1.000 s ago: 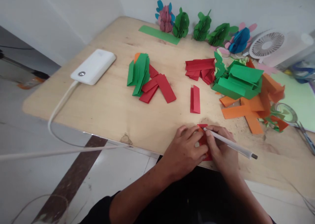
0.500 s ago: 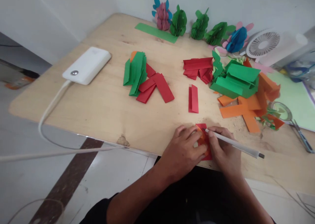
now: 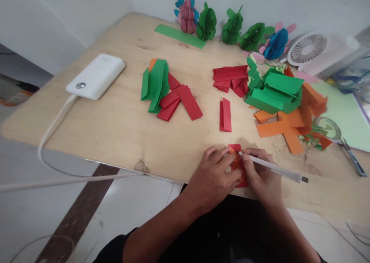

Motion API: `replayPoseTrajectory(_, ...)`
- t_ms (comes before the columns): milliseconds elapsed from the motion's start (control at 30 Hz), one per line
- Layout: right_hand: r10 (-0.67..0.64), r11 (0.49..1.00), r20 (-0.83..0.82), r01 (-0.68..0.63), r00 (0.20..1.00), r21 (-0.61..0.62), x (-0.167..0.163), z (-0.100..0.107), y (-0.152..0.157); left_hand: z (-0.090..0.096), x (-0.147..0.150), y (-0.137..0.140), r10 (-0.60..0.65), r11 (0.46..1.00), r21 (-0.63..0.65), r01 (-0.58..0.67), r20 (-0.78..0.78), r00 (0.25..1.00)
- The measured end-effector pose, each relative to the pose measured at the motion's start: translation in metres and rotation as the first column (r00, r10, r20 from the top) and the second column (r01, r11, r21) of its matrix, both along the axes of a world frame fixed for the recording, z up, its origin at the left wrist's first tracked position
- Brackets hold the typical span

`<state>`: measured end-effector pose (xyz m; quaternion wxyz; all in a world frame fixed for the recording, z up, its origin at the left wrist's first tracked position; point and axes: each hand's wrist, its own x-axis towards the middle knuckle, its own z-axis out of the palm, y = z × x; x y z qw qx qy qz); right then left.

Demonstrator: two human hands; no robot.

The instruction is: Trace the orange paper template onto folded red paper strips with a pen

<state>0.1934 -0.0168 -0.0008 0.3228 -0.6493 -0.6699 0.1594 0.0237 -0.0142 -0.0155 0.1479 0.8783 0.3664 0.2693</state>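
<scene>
My right hand (image 3: 263,174) grips a white pen (image 3: 277,168) with its tip down on a folded red paper strip (image 3: 234,147) at the table's front edge. My left hand (image 3: 218,174) lies over the same strip, fingers bent and pressing an orange paper piece (image 3: 235,163) against it. Much of both papers is hidden under the fingers. Just beyond the hands stands another folded red strip (image 3: 225,116), partly opened. Farther back is a pile of red folded strips (image 3: 230,76).
Green folded papers (image 3: 157,82) and red strips (image 3: 189,101) lie left of centre. Right are green folds (image 3: 279,91), orange strips (image 3: 291,126), tape (image 3: 329,127) and scissors (image 3: 353,157). A white power bank (image 3: 96,76) trails a cable. Paper figures (image 3: 206,22) and a fan (image 3: 308,49) line the wall.
The view has shifted slightly, moving the whole scene a little left. The pen tip stays by the orange piece's edge, and both hands keep their grip.
</scene>
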Motion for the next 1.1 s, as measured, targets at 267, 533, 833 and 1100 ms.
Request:
replayPoseTrajectory(267,-0.009,1.0,0.029,0.009,1.0,-0.007,-0.004,0.0,0.004,0.002,-0.001,0.001,0.005,1.0,0.016,-0.005,0.001,1.0)
replayPoseTrajectory(533,-0.004,1.0,0.018,0.004,1.0,-0.022,-0.01,0.001,0.009,-0.001,0.0,0.001,0.0,1.0,0.023,0.0,-0.01,1.0)
replayPoseTrajectory(833,0.008,0.999,0.023,-0.007,1.0,-0.032,-0.017,0.004,0.014,-0.002,0.0,0.001,-0.008,0.999,0.037,0.008,0.011,1.0)
replayPoseTrajectory(1100,-0.009,0.999,-0.099,0.005,0.995,-0.041,-0.013,-0.001,0.02,0.0,0.0,0.001,-0.001,1.0,0.023,0.001,0.004,1.0)
